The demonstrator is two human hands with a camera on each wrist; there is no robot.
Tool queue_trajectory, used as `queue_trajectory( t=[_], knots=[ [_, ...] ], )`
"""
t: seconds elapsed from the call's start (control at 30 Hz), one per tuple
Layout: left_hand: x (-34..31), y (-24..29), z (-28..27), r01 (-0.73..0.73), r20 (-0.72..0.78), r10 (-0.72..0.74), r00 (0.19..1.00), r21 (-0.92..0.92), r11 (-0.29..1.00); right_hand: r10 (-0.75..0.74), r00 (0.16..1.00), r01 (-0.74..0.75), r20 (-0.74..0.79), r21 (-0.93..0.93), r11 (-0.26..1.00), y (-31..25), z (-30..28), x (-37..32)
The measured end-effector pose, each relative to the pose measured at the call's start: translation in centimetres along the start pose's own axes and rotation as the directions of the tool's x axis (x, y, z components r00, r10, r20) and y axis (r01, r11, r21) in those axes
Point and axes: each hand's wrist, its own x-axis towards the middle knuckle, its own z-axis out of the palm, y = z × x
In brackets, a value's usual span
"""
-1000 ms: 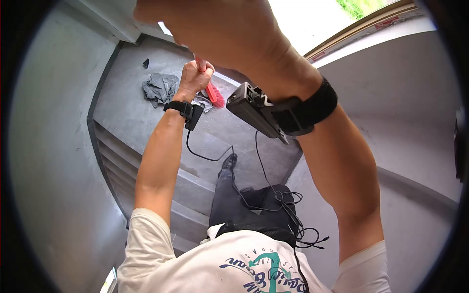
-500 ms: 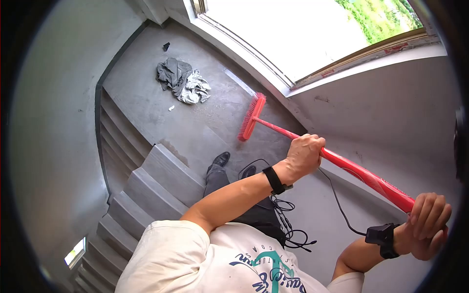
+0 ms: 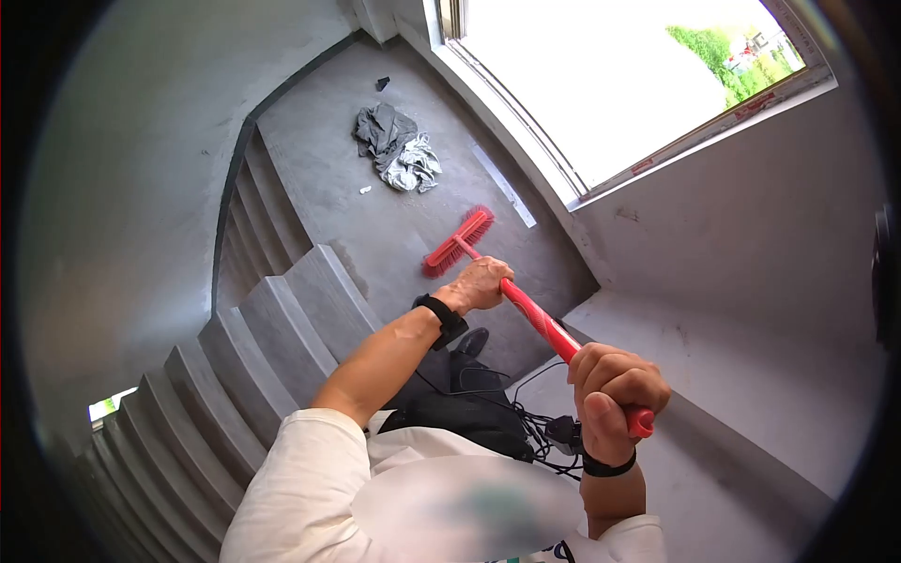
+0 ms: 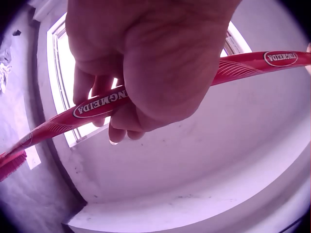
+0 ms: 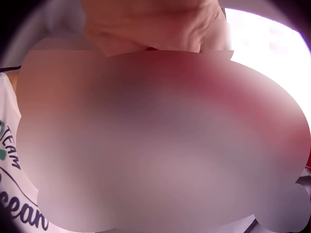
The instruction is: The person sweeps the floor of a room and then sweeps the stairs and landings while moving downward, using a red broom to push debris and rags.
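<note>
A red push broom (image 3: 542, 322) slants across the head view, its bristled head (image 3: 459, 242) at the grey floor. My left hand (image 3: 481, 281) grips the handle partway down, nearer the bristles. In the left wrist view, the left hand (image 4: 160, 68) wraps over the handle with its fingertips showing underneath. My right hand (image 3: 619, 389) holds the handle's top end, whose red tip pokes out beside the thumb. A blurred patch covers most of the right wrist view; part of the right hand (image 5: 155, 24) shows along its top.
A dark cloth (image 3: 383, 129) and a pale crumpled cloth (image 3: 413, 167) lie on the landing. Stairs (image 3: 253, 361) descend at the left. A bright window (image 3: 601, 94) opens above the right wall. Black cables (image 3: 535, 427) hang by my legs.
The right hand has come down from near the camera, swung far right, then moved back toward my body. The broom head has moved away from the cloths, toward my feet. Both hands keep their hold.
</note>
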Motion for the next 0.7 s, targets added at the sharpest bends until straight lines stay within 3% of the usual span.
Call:
queue_trajectory(
  t=[0.07, 0.13, 0.2, 0.23, 0.3, 0.37, 0.43, 0.6, 0.67, 0.7],
  knots=[
    [-0.2, -3.2, -1.1, 0.046, -0.012, -0.045, 0.999, 0.128, 0.991, -0.018, 0.999, 0.018, -0.03, 0.007, 1.0, 3.2, 0.7, -1.1],
    [-0.5, -5.6, -1.4, 0.127, -0.116, -0.115, 0.987, 0.103, 0.987, -0.02, 0.999, 0.021, -0.047, 0.016, 1.0, 4.2, 1.2, -2.0],
    [0.0, -4.8, -2.5, 0.207, -0.15, -0.195, 0.969, 0.071, 0.976, -0.028, 0.996, 0.03, -0.084, 0.024, 0.999, 4.4, 0.8, -1.9],
    [0.3, -3.6, -2.9, 0.173, -0.198, -0.159, 0.967, 0.056, 0.983, -0.058, 0.994, 0.061, -0.087, 0.03, 0.998, 3.1, 0.2, -1.2],
    [1.2, 0.6, -4.1, 0.109, -0.372, -0.12, 0.921, -0.049, 0.993, -0.06, 0.996, 0.063, -0.072, 0.043, 0.997, -0.9, -1.4, 1.5],
    [1.9, 2.6, -5.1, 0.099, -0.441, -0.16, 0.883, -0.158, 0.982, -0.047, 0.999, 0.046, 0.02, 0.026, 0.999, -3.0, -3.3, 4.8],
    [3.0, 2.2, -5.0, 0.198, -0.486, -0.284, 0.827, -0.221, 0.955, -0.008, 0.993, 0.001, 0.114, 0.062, 0.998, -2.2, -3.4, 8.9],
    [3.9, 2.0, -6.0, 0.257, -0.578, -0.333, 0.745, -0.212, 0.943, 0.032, 0.948, -0.107, 0.316, 0.223, 0.969, 0.5, -4.2, 18.4],
    [3.8, 1.7, -7.6, 0.27, -0.571, -0.355, 0.74, -0.232, 0.935, 0.024, 0.984, -0.086, 0.176, 0.356, 0.93, 1.9, -3.7, 21.6],
    [3.7, 0.6, -7.9, 0.314, -0.554, -0.425, 0.716, -0.288, 0.905, 0.07, 0.981, -0.134, 0.181, 0.368, 0.92, 3.1, -3.1, 23.0]
  ],
)
